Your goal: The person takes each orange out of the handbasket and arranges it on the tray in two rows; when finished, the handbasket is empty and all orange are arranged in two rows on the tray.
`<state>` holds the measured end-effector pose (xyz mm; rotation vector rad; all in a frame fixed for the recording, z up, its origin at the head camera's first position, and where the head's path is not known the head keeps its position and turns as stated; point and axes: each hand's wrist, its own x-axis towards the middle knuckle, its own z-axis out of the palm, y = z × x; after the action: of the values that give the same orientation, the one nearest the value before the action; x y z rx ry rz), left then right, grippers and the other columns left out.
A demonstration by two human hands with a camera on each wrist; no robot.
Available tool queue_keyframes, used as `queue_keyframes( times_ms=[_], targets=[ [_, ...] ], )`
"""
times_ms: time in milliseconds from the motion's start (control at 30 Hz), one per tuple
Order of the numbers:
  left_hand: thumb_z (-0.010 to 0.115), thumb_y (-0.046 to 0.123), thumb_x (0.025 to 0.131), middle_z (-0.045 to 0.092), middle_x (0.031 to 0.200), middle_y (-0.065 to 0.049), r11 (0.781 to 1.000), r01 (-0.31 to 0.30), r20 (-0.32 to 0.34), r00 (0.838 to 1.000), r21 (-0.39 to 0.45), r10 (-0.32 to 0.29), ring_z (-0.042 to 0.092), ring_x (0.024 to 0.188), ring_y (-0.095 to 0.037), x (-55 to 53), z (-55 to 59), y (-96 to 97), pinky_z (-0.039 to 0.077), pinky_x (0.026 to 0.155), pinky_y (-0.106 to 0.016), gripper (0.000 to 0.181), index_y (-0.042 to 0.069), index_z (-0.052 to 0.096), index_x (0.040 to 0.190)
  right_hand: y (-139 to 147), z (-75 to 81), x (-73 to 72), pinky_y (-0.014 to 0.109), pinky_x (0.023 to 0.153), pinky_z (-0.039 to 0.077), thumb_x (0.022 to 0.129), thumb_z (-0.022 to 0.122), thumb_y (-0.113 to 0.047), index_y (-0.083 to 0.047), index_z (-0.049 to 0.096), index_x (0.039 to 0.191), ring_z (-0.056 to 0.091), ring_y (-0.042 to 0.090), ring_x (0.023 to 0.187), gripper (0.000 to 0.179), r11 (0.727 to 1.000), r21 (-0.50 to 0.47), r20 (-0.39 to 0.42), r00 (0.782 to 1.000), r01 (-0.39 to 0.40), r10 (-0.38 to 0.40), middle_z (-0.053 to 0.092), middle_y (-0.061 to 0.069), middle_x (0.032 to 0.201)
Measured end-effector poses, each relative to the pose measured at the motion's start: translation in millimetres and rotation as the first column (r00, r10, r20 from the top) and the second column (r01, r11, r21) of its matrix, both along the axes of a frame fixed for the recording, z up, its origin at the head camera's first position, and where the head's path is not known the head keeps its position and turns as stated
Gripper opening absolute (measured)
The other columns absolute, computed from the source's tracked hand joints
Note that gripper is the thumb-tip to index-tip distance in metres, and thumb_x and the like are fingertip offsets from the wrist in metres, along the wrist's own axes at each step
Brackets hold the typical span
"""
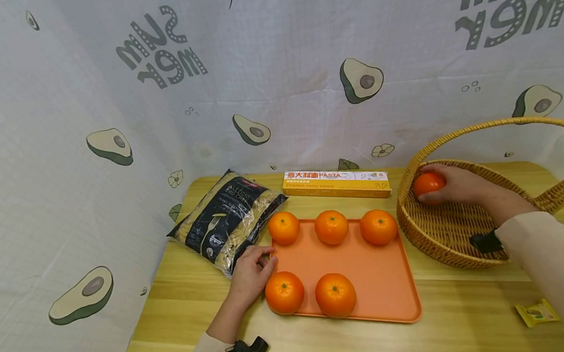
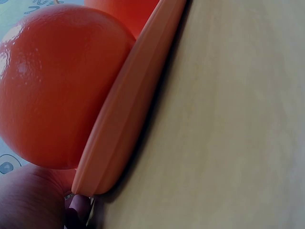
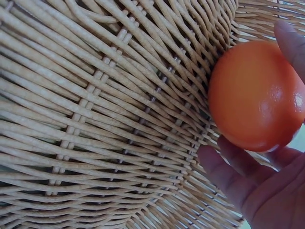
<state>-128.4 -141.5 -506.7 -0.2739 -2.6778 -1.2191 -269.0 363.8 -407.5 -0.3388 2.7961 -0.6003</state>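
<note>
Inside the wicker basket (image 1: 440, 228), my right hand (image 1: 462, 189) grips an orange (image 1: 428, 186) near the left wall. The right wrist view shows the thumb on one side of that orange (image 3: 257, 95) and fingers (image 3: 228, 176) curled under the other. My left hand (image 1: 251, 272) holds the left edge of an orange-coloured tray (image 1: 375, 267); from the left wrist, the hand meets the tray's rim (image 2: 114, 124) at its corner. Several other oranges (image 1: 335, 295) sit on the tray, three along the back and two along the front.
A bag of pasta (image 1: 226, 217) lies left of the tray, close to my left hand. Behind the tray is a yellow pasta box (image 1: 336, 184). The basket's tall handle (image 1: 497, 124) arches over my right forearm. A small yellow packet (image 1: 537, 312) lies at the front right.
</note>
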Motion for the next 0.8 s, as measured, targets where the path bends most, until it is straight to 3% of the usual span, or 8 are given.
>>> queue_keyframes(
  times_ms=[500,800],
  targets=[
    [0.076,0.016,0.091,0.066,0.094,-0.002,1.000,0.003,-0.006,1.000,0.010,-0.003,0.057,0.073,-0.006,0.1,0.2,0.3,0.050,0.066,-0.021,0.019,0.011,0.077,0.110,-3.2,-1.4,0.7,0.066,0.088,0.048,0.086,0.080,-0.044,0.001,0.039,0.147,0.054,0.055,0.114,0.086,1.000,0.005,-0.018,1.000,0.003,-0.003,0.046,0.040,0.136],
    [0.076,0.016,0.092,0.065,0.095,-0.002,1.000,0.000,0.013,1.000,0.018,0.000,0.057,0.072,-0.006,0.3,-0.2,-0.4,0.050,0.066,-0.021,0.020,0.012,0.077,0.111,-3.3,-1.9,2.1,0.062,0.082,0.053,0.085,0.081,-0.043,0.002,0.043,0.143,0.059,0.051,0.108,0.083,1.000,0.020,-0.039,0.999,-0.024,0.025,0.051,0.039,0.132]
  ],
)
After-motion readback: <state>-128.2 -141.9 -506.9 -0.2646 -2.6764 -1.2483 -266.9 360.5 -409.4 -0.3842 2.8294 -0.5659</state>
